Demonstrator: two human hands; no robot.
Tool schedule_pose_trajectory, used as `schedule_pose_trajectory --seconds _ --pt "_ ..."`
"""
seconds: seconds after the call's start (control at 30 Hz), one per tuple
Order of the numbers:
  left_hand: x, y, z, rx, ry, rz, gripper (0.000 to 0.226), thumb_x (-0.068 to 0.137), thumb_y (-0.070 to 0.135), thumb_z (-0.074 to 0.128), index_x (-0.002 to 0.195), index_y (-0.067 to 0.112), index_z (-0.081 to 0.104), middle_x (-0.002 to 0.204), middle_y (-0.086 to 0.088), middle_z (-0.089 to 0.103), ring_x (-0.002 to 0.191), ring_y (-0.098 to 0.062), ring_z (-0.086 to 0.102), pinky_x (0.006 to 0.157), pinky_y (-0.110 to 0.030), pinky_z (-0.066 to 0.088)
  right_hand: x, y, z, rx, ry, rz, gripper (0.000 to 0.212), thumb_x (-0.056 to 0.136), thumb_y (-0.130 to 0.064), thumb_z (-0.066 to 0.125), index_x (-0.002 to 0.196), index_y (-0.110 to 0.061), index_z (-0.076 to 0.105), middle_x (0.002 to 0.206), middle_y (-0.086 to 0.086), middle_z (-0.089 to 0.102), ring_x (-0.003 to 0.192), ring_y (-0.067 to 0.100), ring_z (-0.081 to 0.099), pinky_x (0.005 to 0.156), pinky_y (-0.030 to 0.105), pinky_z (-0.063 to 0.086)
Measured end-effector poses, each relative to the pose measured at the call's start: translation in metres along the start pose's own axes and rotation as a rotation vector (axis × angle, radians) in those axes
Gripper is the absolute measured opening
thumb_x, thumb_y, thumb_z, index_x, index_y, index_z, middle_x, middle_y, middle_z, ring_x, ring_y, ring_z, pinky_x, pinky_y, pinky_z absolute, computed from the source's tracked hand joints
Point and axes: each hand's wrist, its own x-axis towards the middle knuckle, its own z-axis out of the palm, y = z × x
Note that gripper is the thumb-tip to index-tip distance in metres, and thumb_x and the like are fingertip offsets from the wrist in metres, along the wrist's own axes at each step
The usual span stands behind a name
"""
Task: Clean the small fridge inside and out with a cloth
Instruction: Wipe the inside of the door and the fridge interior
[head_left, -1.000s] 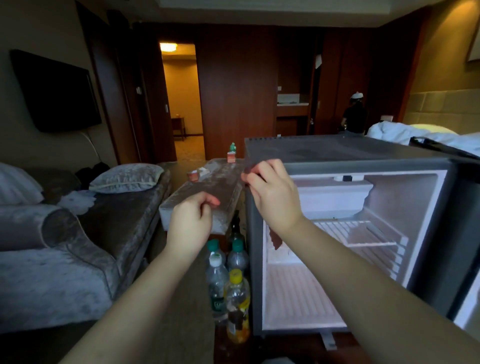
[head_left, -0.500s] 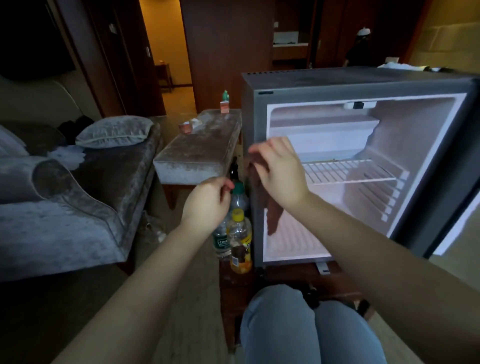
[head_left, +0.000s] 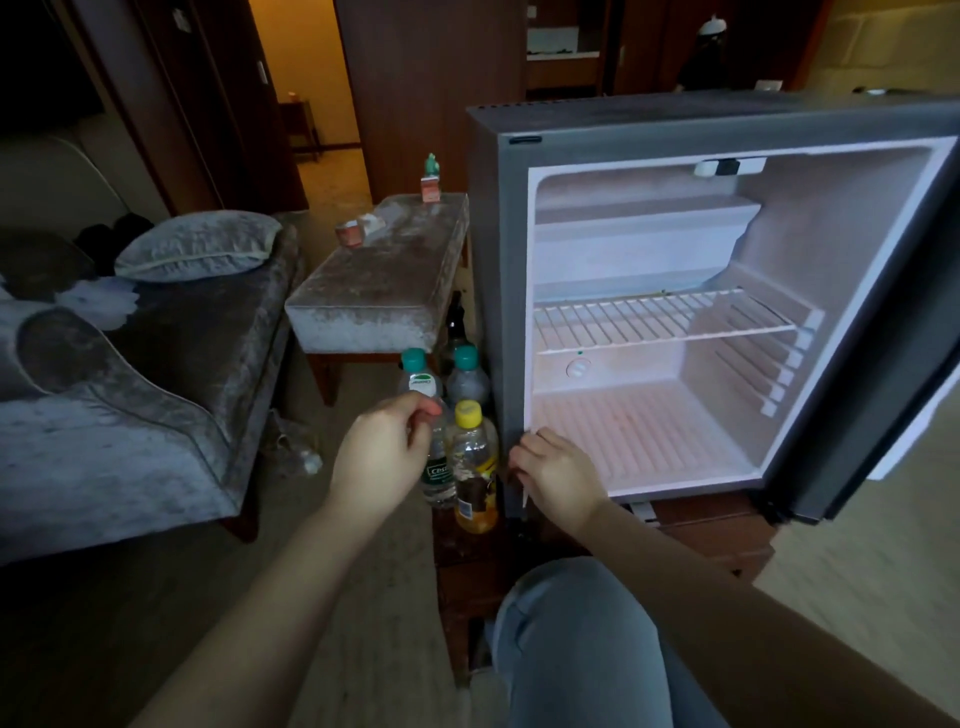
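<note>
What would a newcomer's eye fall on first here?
The fridge, door open, its bright white inside bare of food with one wire shelf, fills the right. Bottles stand clustered beside its left side, the left hand hovering by them. The right hand grips a barely visible dark cloth at its lower left corner.

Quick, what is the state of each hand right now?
Left hand: fingers curled, nothing visible in it.
Right hand: grips what seems a dark cloth at the small grey fridge, lower left corner.
</note>
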Motion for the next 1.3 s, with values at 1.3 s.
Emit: schedule_pose_trajectory --seconds 1.3 --pt "-0.038 0.166 -0.042 0.015 -0.15 -0.057 0.038 0.091 0.033 0.062 0.054 0.025 0.06 0.05 0.002 0.055 0.058 -0.02 0.054 0.053 -0.028 0.036 -0.075 0.039 -0.313 0.387 0.119 0.727 0.015 0.094 -0.021 0.059 0.081 -0.027 0.052 0.061 -0.01 0.058 0.057 0.007 0.055 0.054 0.014 0.04"
